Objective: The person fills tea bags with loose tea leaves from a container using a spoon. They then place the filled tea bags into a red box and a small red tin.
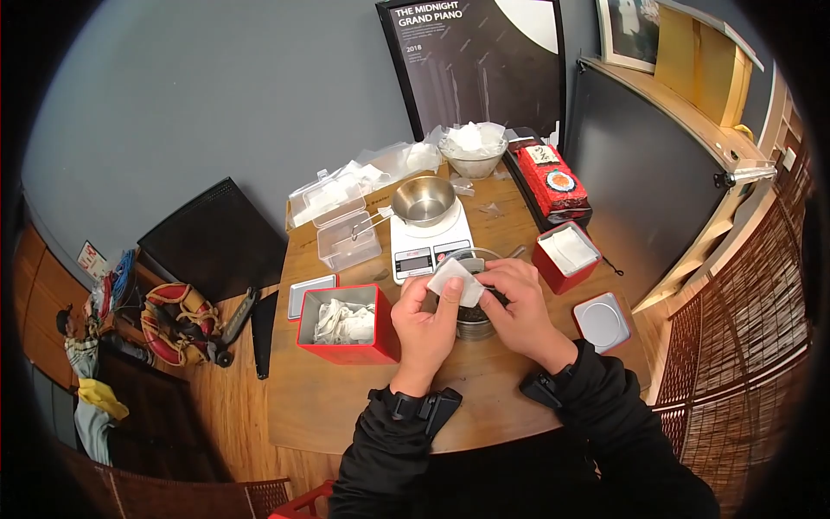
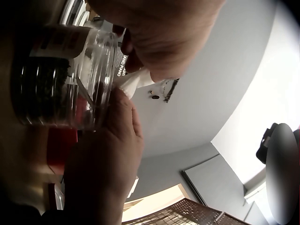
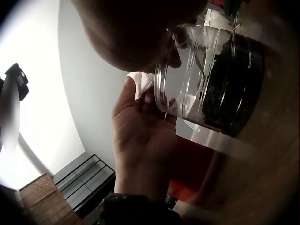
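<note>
My left hand (image 1: 422, 333) pinches a small white tea bag (image 1: 458, 278), its thumb lying across the front. My right hand (image 1: 523, 316) grips the bag's right edge between thumb and fingers. Both hands are above the mouth of a clear jar (image 2: 44, 89) that stands on the table. Dark, loose tea leaves (image 3: 229, 89) fill its lower part, and a thin metal utensil (image 2: 84, 91) leans inside. From the right wrist view, the left thumb presses the bag beside the jar's rim. The hands cover much of the jar in the head view.
Left of the hands, a red tin (image 1: 346, 350) holds white bags. A second red tin (image 1: 566, 259) and a lid (image 1: 603, 322) are at the right. Behind the jar, a kitchen scale (image 1: 430, 242) carries a metal pan (image 1: 424, 203). Farther back are a glass bowl (image 1: 474, 164) and a red package (image 1: 553, 186).
</note>
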